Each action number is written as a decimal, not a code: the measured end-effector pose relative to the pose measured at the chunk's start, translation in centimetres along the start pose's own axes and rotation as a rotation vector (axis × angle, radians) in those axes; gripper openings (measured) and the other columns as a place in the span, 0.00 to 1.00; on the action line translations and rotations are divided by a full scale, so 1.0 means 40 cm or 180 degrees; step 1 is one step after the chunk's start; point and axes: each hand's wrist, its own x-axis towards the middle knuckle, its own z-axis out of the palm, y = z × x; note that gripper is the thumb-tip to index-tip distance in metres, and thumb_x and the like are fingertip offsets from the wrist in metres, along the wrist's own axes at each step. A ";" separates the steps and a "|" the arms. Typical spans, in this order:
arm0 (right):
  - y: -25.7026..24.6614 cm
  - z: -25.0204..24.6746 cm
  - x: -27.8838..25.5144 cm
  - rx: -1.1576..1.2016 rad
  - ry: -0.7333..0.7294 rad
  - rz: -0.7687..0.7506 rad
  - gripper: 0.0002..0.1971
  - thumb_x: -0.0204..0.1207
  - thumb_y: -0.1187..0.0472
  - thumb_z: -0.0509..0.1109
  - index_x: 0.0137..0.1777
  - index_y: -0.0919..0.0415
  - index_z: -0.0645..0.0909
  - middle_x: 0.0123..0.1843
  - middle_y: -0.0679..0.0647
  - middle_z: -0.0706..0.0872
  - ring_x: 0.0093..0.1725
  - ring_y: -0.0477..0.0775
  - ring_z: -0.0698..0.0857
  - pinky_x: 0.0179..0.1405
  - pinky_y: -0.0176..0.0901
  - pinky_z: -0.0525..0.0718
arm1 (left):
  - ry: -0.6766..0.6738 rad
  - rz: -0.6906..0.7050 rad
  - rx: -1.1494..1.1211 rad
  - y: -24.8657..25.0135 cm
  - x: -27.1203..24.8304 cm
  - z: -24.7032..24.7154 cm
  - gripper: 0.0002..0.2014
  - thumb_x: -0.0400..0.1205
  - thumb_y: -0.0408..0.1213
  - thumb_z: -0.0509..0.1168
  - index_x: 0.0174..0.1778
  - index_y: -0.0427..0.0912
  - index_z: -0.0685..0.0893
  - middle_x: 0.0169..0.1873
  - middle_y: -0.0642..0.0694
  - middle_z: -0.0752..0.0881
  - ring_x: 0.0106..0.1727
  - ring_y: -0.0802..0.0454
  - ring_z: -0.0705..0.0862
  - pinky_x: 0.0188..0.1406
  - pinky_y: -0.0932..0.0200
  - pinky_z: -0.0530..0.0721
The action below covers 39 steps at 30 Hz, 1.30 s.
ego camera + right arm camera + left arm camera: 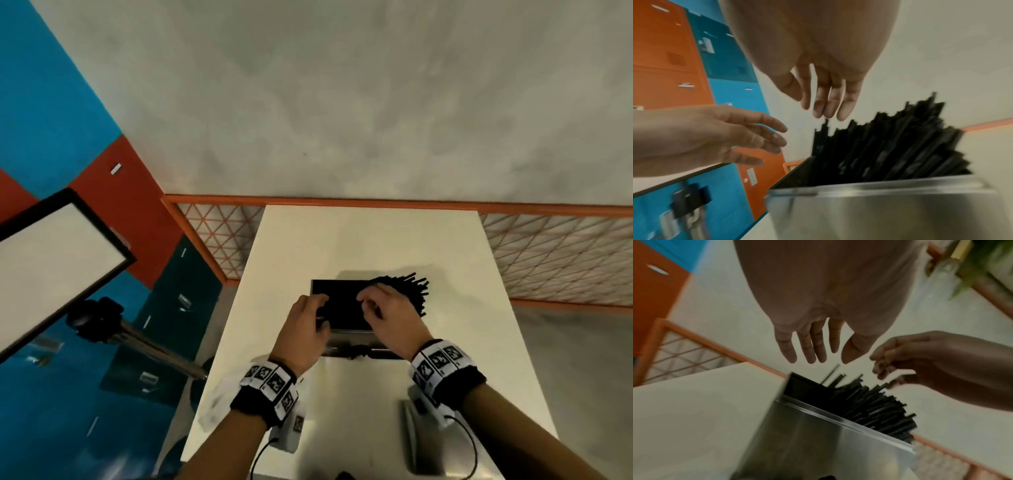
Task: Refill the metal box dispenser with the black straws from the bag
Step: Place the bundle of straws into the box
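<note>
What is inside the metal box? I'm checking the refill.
Black straws stand in the box, leaning and fanned toward its right side, ends above the rim. The left part looks dark; the bottom is hidden.

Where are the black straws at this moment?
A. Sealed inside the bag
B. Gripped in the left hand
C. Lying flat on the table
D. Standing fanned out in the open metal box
D: the black straws stick up, fanned, from the open metal box; both hands hover above with loose fingers.

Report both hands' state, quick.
Left hand: open, fingers straight, holding nothing, above the metal box.
Right hand: open, holding nothing, fingertips just above the black straws.
</note>
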 end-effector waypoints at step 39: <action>0.205 0.014 0.062 0.0648 0.0423 0.1284 0.14 0.86 0.55 0.62 0.67 0.57 0.78 0.64 0.54 0.79 0.60 0.57 0.81 0.55 0.39 0.73 | -0.0506 -0.0308 0.0007 -0.011 0.187 0.218 0.37 0.73 0.60 0.78 0.76 0.50 0.77 0.63 0.51 0.81 0.66 0.47 0.74 0.71 0.47 0.75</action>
